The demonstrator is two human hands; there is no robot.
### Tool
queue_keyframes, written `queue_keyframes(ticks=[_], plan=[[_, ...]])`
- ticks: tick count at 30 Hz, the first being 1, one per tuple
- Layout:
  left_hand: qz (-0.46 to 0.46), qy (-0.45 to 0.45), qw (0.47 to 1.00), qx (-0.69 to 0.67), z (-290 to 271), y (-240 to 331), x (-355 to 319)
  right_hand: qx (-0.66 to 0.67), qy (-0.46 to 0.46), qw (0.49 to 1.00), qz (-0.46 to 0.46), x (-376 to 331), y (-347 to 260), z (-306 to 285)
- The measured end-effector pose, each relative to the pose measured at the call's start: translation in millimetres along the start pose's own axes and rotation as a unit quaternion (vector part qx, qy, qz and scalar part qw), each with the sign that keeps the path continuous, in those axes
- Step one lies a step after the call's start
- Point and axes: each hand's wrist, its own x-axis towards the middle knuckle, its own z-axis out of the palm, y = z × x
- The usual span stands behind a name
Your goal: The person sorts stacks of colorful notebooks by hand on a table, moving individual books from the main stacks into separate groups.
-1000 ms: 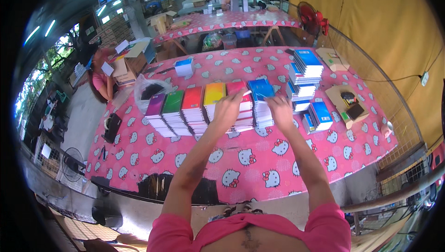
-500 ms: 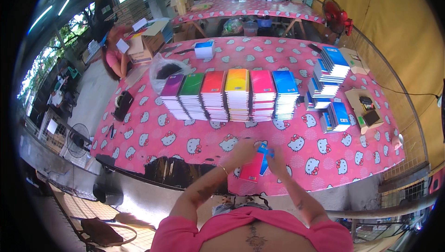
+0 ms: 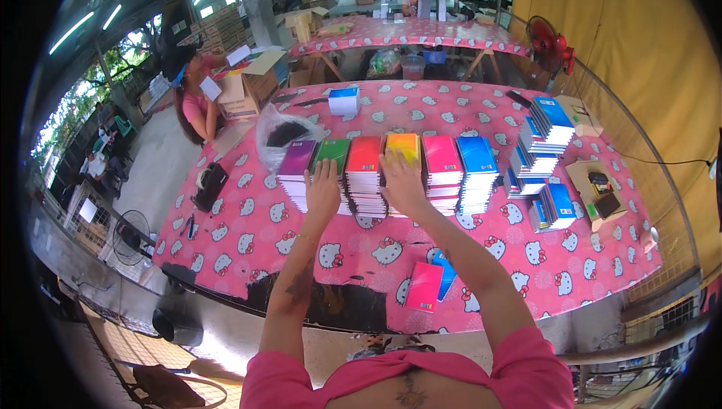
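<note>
A row of spiral notebook stacks stands across the table: a purple stack, a green stack, a red stack, a yellow stack, a pink stack and a blue stack. My left hand lies with fingers stretched onto the near side of the green stack. On the yellow stack rests my right hand, its fingers spread over the top and partly hiding the cover. Closer to me, a loose pink notebook overlaps a blue notebook.
More blue notebooks are piled in staggered bundles at the right, beside an open cardboard piece with small items. A tape dispenser sits left. A clear plastic bag is behind the purple stack. Across the far left corner, a co-worker handles a carton.
Both my hands have left the loose pink and blue notebooks near the table edge and reached forward onto the stacks. The loose notebooks now lie untouched.
</note>
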Motion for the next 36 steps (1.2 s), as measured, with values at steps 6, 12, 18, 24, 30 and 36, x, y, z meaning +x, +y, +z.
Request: queue_keyframes(ticks=[6,12,18,24,30,36], plan=[[0.087,0.054,0.989,-0.103,-29,15,26,0.048,0.123,0.987,-0.087,13,8,15],[0.037,0.098,0.987,-0.123,-59,7,15,0.260,0.270,0.927,-0.033,-8,-18,-45],[0.032,-0.085,0.888,-0.450,-141,39,-17,0.710,0.002,0.696,0.110,-132,61,-48],[0.108,-0.347,0.858,-0.363,-14,166,-103,0.454,-0.182,0.872,0.014,-229,97,37],[0.008,-0.365,0.787,-0.498,37,203,-120,0.294,0.001,0.953,0.078,-189,111,6],[0.112,0.205,0.939,-0.251,-23,218,25,0.023,0.192,0.978,0.077,-88,109,-60]])
